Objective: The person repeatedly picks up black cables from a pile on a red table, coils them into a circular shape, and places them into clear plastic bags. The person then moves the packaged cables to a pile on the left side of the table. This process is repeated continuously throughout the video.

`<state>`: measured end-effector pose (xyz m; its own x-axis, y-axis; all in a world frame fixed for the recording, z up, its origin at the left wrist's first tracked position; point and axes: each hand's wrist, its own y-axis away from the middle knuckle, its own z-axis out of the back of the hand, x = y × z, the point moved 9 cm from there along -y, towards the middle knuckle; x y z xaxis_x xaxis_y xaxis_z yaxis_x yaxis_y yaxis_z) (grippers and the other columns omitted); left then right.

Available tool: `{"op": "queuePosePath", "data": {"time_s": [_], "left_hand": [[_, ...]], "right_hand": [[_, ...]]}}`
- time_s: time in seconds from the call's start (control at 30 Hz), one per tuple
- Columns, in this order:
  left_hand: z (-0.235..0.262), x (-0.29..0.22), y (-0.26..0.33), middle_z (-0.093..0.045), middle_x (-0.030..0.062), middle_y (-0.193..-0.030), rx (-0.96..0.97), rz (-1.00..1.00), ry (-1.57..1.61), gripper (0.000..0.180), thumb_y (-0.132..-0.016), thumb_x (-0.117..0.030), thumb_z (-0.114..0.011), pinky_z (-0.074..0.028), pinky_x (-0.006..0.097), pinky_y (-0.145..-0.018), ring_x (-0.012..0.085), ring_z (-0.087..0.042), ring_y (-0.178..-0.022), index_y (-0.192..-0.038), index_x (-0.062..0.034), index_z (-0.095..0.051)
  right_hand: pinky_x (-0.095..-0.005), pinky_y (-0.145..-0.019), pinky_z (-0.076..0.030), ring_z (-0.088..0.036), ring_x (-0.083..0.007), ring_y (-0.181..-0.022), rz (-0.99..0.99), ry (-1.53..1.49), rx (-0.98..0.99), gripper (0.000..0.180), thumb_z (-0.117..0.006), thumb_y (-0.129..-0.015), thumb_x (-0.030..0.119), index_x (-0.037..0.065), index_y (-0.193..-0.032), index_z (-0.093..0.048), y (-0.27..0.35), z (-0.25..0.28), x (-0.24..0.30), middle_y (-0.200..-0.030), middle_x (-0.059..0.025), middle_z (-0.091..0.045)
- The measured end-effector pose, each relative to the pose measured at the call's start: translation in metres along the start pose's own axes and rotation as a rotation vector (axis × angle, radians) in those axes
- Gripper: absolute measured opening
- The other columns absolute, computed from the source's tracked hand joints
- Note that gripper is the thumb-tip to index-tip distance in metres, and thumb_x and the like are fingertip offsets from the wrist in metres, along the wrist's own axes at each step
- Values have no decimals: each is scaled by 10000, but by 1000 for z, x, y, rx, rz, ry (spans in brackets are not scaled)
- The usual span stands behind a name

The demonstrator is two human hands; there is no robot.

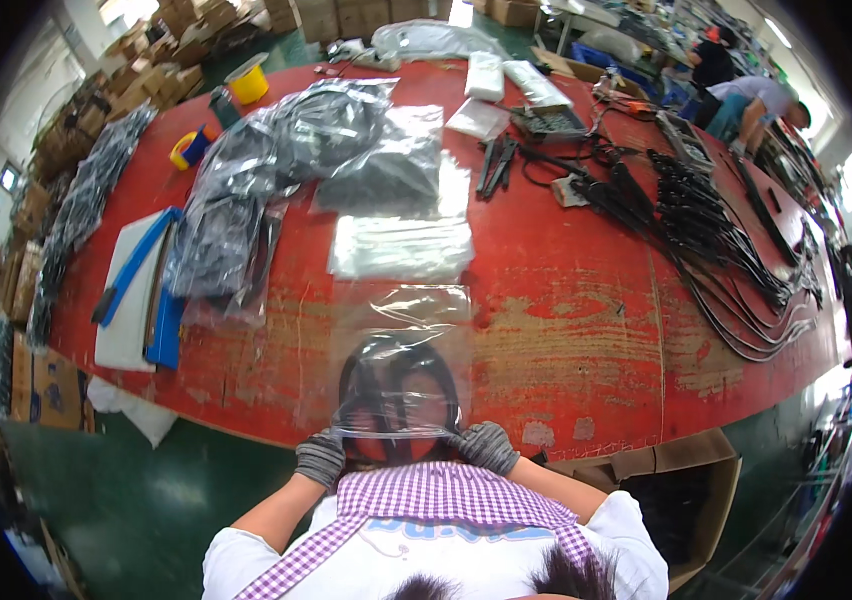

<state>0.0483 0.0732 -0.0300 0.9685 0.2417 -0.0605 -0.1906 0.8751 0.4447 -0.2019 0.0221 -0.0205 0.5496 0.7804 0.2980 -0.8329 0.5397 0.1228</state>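
My left hand [321,456], in a grey striped knit glove, is closed at the near left corner of a clear plastic bag [403,318]. At the bag's near right corner my right hand [488,447], gloved alike, is closed too. The bag lies flat over the front edge of the red table. Inside or beneath its near half shows a looped black cable [350,375]; which of the two I cannot tell. Beyond the bag rests a stack of clear plastic bags [401,247]. My fingertips are partly hidden by the gloves' curl and the plastic.
Filled bags [276,150] are heaped at the far left of the red table [566,320], near a blue-and-white paper cutter [136,290]. Black cables [686,220] spread along the right. An open cardboard box [721,490] stands below the right front edge. Another person [761,105] bends at the far right.
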Motion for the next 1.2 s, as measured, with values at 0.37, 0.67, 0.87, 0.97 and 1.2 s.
{"op": "queuePosePath", "data": {"time_s": [0.37,0.67,0.87,0.97,1.2], "left_hand": [[179,-15,52,-648,60,-758,-336,-435,920,146,-816,-126,-576,-481,300,-622,174,-613,-672,-929,-58,-639],[370,34,61,-589,48,-732,-645,-331,800,186,-817,-63,-515,-449,237,-554,91,-526,-592,-992,-54,-577],[434,114,-67,-634,92,-716,-902,-257,662,137,-802,-144,-567,-474,296,-636,167,-584,-637,-855,-61,-663],[487,155,-59,-647,134,-862,-1239,-103,571,161,-832,-195,-564,-485,337,-707,279,-624,-778,-938,-93,-630],[378,188,-112,-630,158,-852,-1080,118,120,292,-902,-335,-431,-487,419,-696,328,-614,-808,-1024,-105,-563]], "right_hand": [[-226,-695,-466,-553,-59,-791,-85,-1162,-112,351,-521,-810,-13,75,-1139,-605,-20,168,-10,-913,-31,-668],[-223,-469,-424,-483,-41,-464,111,-494,-559,288,-505,-778,25,39,-1028,-647,-56,384,17,-511,42,-528],[-240,-506,-452,-536,-91,-509,-84,-420,-573,224,-509,-782,96,53,-932,-670,-234,385,-53,-590,-43,-581],[-246,-501,-434,-536,-100,-526,96,-725,-927,166,-542,-810,130,62,-900,-664,-276,434,-41,-644,-24,-602],[-314,-620,-494,-578,-188,-682,-17,-352,-381,167,-510,-865,197,109,-991,-575,-343,257,-6,-799,-73,-621]]}}
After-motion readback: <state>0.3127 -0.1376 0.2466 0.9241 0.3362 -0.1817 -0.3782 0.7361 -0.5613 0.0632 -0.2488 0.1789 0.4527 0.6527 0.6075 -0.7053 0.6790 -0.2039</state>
